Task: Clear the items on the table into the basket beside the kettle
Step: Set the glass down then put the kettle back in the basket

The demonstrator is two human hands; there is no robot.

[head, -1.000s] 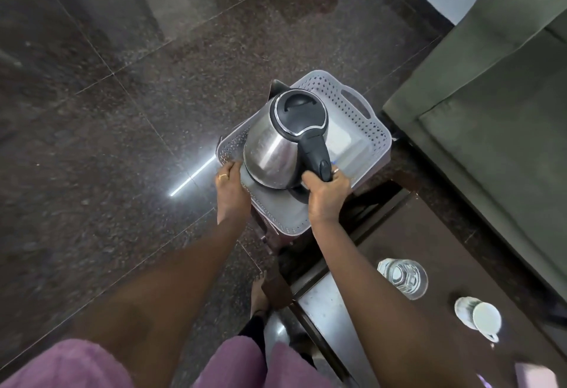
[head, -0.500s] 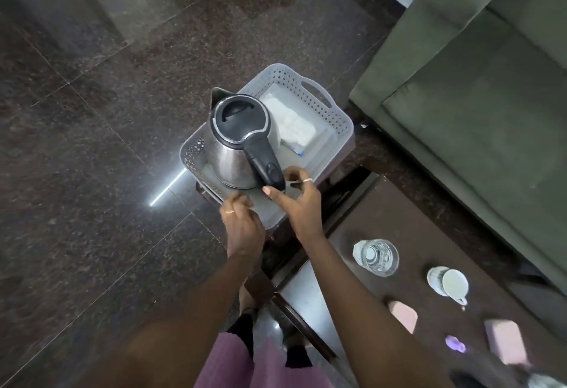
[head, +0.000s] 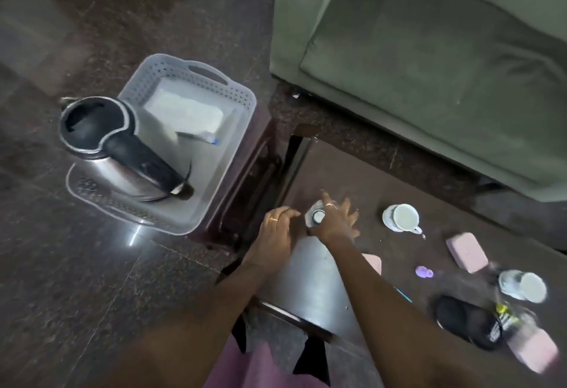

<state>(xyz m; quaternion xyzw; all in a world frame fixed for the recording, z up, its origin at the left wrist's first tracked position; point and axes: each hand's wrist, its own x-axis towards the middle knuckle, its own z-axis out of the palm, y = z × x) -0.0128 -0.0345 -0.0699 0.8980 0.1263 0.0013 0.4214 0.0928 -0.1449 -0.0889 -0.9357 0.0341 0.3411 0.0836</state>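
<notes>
Right grip: my right grip is released, its fingers splayed over the clear drinking glass. Blur hides whether any finger touches the glass.
Left grip: my left grip is loosely curled with nothing seen in it, just beside the glass at the corner of the dark brown surface.
Glass: it stands on the surface, partly covered by my right grip.
Basket: the grey perforated plastic basket is left of the surface and holds a white folded sheet and a pen.
Kettle: the steel kettle with black lid and handle covers the basket's left end. I cannot tell if it sits inside.
Others on the surface: a white cup on a saucer, a pink rectangular case, a small purple thing and a black pouch. The far right is smeared.
</notes>
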